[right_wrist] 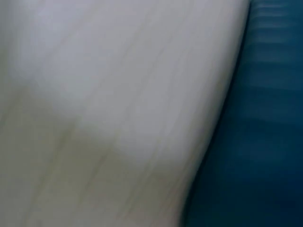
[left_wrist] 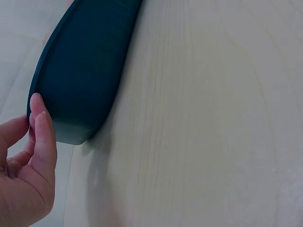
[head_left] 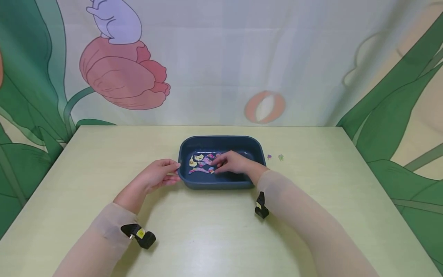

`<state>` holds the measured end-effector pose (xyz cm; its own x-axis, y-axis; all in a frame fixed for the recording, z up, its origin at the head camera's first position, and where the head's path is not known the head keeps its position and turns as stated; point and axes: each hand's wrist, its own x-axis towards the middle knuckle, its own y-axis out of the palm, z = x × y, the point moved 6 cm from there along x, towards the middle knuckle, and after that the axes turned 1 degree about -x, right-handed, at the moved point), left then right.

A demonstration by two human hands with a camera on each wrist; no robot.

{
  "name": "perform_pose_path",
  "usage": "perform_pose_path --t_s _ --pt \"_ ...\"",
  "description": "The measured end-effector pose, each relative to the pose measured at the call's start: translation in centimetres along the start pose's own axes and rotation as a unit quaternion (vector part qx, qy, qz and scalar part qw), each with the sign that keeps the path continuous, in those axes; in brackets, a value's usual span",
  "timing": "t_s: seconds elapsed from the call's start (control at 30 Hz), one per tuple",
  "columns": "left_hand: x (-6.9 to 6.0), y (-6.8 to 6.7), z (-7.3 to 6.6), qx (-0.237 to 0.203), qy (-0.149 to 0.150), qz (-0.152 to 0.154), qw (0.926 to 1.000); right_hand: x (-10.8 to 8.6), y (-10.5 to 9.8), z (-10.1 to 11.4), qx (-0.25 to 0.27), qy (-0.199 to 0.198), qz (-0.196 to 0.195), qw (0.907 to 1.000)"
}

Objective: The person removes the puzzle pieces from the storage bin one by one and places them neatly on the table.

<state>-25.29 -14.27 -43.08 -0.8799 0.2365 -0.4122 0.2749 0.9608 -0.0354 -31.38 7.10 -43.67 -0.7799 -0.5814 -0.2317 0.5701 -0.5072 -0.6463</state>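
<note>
A dark blue rectangular tub (head_left: pixel 221 185) stands on the table. My left hand (head_left: pixel 160 175) pinches its left rim between thumb and fingers; the left wrist view shows the same grip by the hand (left_wrist: pixel 33 161) on the tub wall (left_wrist: pixel 80 71). Over the left part of the tub's floor lie several small, flat, colourful pieces (head_left: pixel 199 169), like stickers or paper cut-outs, in pink, purple and yellow. My right hand (head_left: pixel 233 162) reaches in over the right side, its thumb and forefinger apart beside these pieces. In the right wrist view only the tub wall (right_wrist: pixel 255 132) shows, not the hand.
To the right of the tub, a small purple piece (head_left: pixel 269 157) and a pale green one (head_left: pixel 281 157) lie on the light wooden table (head_left: pixel 207 231). Behind the table hangs a printed curtain (head_left: pixel 207 65). A black wrist camera (head_left: pixel 140 235) sits on the left sleeve.
</note>
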Motion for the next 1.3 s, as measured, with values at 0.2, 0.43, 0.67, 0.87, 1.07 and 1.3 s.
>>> perform_pose_path --t_s 0.2,0.43,0.67,0.87,1.07,1.3 --pt "0.1 0.0 0.1 -0.004 -0.004 -0.003 1.0000 0.3 0.3 0.1 -0.025 -0.013 0.006 0.9996" --pt "0.2 -0.1 0.4 -0.002 -0.006 -0.004 1.0000 0.7 0.7 0.0 -0.092 -0.019 -0.007 0.9955" --pt "0.3 -0.2 0.6 0.000 -0.005 -0.005 1.0000 0.7 0.8 0.6 -0.144 -0.050 -0.023 0.9881" --pt "0.3 -0.3 0.6 0.003 -0.005 -0.005 1.0000 0.5 0.8 1.2 -0.158 -0.073 -0.028 0.9843" --pt "0.3 -0.2 0.5 0.002 -0.006 -0.006 1.0000 0.5 0.9 1.4 -0.173 -0.062 -0.031 0.9825" --pt "0.3 -0.2 0.5 0.001 -0.008 -0.007 0.9999 0.6 1.0 1.5 -0.193 -0.064 -0.033 0.9786"
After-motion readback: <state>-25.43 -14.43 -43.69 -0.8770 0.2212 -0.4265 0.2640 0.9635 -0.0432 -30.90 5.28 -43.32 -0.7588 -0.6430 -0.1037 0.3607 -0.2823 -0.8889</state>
